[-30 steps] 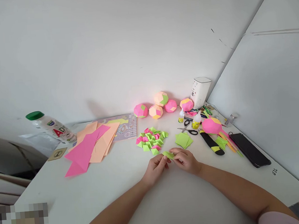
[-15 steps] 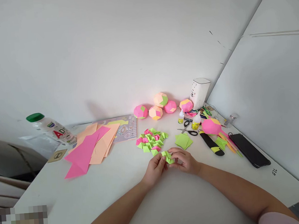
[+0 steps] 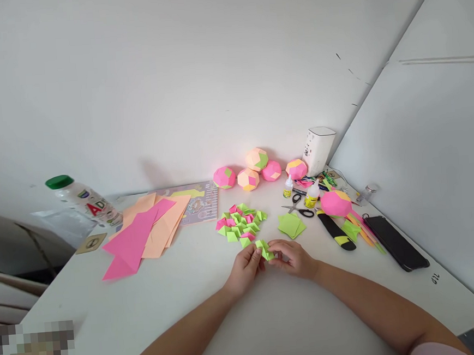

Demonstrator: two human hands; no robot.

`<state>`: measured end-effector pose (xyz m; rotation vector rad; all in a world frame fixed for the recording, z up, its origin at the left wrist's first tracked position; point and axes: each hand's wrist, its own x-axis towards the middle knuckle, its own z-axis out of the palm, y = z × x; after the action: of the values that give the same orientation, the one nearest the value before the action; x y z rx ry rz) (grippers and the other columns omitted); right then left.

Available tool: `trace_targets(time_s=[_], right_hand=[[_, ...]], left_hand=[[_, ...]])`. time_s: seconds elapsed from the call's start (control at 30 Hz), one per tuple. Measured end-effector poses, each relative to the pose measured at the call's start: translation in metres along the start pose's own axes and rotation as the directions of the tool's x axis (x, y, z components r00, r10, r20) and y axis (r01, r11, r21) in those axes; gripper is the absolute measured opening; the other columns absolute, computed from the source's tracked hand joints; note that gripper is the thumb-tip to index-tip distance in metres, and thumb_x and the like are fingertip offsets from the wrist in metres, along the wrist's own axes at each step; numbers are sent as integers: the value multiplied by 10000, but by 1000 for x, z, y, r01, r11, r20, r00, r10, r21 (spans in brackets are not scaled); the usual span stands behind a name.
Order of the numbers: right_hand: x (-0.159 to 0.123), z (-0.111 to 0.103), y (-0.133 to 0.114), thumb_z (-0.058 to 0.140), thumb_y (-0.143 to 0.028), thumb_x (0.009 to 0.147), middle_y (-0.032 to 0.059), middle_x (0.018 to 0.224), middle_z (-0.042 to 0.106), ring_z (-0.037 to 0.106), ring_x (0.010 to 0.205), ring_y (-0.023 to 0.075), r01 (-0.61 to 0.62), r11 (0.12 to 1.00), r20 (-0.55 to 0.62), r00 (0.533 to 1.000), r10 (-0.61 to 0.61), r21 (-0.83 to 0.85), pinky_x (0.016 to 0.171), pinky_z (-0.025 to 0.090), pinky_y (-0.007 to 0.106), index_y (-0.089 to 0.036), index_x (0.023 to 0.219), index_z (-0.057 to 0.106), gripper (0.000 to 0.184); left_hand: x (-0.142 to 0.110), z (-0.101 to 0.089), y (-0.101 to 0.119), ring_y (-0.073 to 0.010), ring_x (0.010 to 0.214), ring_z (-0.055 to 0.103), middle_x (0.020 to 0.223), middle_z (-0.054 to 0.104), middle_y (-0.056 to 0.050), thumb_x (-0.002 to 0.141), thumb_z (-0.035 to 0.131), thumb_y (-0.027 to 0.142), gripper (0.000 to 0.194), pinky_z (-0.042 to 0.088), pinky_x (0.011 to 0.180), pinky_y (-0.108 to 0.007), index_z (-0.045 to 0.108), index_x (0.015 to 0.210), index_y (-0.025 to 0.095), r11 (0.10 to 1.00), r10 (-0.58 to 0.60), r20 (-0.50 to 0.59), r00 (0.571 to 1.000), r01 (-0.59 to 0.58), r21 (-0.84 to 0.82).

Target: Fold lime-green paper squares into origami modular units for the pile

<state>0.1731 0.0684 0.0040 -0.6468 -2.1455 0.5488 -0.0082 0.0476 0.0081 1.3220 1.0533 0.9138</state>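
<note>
Between my two hands is a small green piece of folded paper (image 3: 264, 250), creased into facets. My left hand (image 3: 246, 267) pinches its left edge with the thumb on top. From the right, the fingers of my right hand (image 3: 293, 259) grip its other edge. Just beyond lies a pile of small folded paper pieces (image 3: 240, 223), green and pink. A few flat green paper squares (image 3: 291, 225) lie stacked past my right hand. The undersides of my fingers are hidden.
Several faceted paper balls (image 3: 248, 180) sit along the wall. Scissors (image 3: 299, 206), glue bottles (image 3: 311, 195), a black utility knife (image 3: 335, 229) and a phone (image 3: 396, 241) lie at right. Pink paper (image 3: 139, 240), a notebook (image 3: 200, 205) and a white bottle (image 3: 85, 201) are at left.
The green folded paper has turned from a flat, narrow view to show its creased face towards me. My right fingers have shifted along its right edge. Both hands stay in place.
</note>
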Motion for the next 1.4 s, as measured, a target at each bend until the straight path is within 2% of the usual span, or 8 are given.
trace_targets(time_s=[0.4,0.53,0.63,0.73,0.9,1.07,1.2,1.4], right_hand=[[0,-1,-1,433,-187,868,87,900,652,620,679,148,-55,997,-2,999,55,-50,626,519,275,-186,1020,533,181],[1,-2,-2,424,-234,884,83,936,633,631,663,142,-135,988,2,991,135,73,602,524,277,-193,1011,539,176],[3,-1,-5,452,-308,874,92,992,602,639,655,142,-246,922,17,968,252,298,538,525,264,-181,989,545,195],[4,3,-6,484,-358,856,46,782,624,636,616,148,-404,778,101,907,408,481,499,520,256,-164,952,552,227],[4,8,-3,580,-355,791,-13,571,597,579,486,114,-481,693,149,862,484,538,491,500,245,-147,869,574,222],[7,6,-2,627,-372,740,-24,580,577,569,477,111,-499,684,147,850,506,532,472,488,243,-159,839,580,239],[6,5,-3,623,-351,740,-34,573,561,561,479,106,-509,695,176,851,495,508,487,488,240,-159,893,587,248],[2,6,-2,602,-312,759,-19,601,572,583,506,116,-526,698,207,845,493,485,509,504,249,-149,933,604,238]], left_hand=[[2,0,-4,-101,499,409,554,508,30,853,404,482,350,333,506,-220,449,678,183,998,66,10,998,-65,-25],[3,1,-4,-107,499,426,546,511,30,841,414,493,357,338,505,-223,451,665,184,997,74,-14,997,-74,-15],[3,1,-4,-106,484,423,535,518,32,825,425,506,364,338,502,-224,468,663,183,998,70,-46,996,-70,-4],[2,3,0,-105,477,419,523,508,36,795,454,529,379,337,499,-225,466,645,182,999,53,-84,995,-54,-2],[-4,8,17,-114,518,466,526,507,30,748,508,541,399,375,536,-238,482,601,171,998,-23,-122,992,16,-59],[-3,13,25,-109,502,521,523,519,36,686,615,488,352,433,525,-240,480,646,166,924,-233,-53,971,204,-323],[4,8,13,-77,374,424,454,449,72,689,625,469,339,365,369,-200,474,648,169,924,-135,-26,990,117,-363],[3,-1,4,-101,381,491,469,525,52,725,585,489,332,447,403,-239,492,739,170,919,-91,105,990,124,-375]])
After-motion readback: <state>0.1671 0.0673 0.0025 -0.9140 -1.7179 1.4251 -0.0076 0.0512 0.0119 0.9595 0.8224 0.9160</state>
